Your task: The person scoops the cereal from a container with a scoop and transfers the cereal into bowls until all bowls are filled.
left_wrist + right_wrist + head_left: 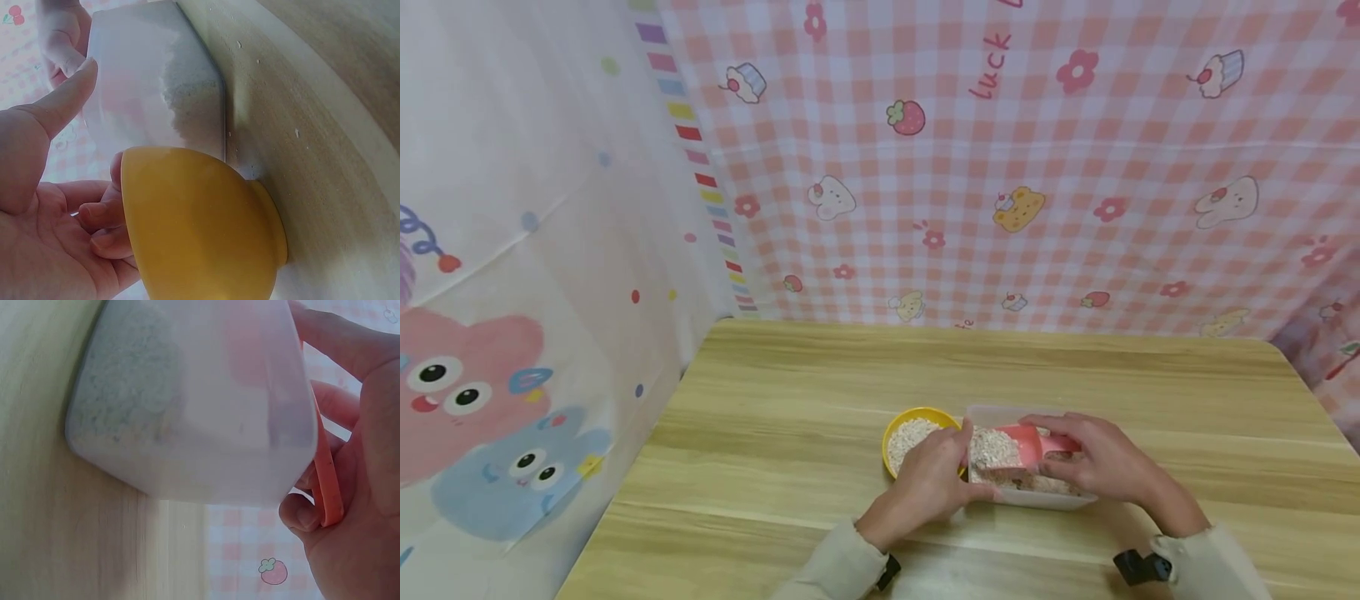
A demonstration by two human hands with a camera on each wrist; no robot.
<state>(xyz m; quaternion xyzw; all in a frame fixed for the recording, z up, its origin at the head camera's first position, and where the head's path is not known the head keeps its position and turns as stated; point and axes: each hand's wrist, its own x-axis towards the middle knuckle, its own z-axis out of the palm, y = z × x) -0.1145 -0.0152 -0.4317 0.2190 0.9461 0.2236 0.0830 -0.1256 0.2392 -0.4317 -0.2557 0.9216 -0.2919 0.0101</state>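
Observation:
My right hand (1101,458) grips the handle of a red scoop (1028,442) heaped with pale oat-like flakes (995,448). The scoop is over a translucent plastic container (212,469) that holds more flakes. In the right wrist view, fingers curl round the orange-red handle (326,481) beside the container. My left hand (928,477) is over the right side of a yellow bowl (200,225) of flakes, just left of the container. Its thumb (69,97) extends to the container's edge, while the other fingers bend loosely at the bowl's rim. Whether they press the bowl is unclear.
The wooden table (760,417) carries the bowl and container side by side. A few loose flakes (297,133) lie on it. Behind stands a pink checked curtain (955,183), and on the left hangs a white cartoon-print cloth (572,275).

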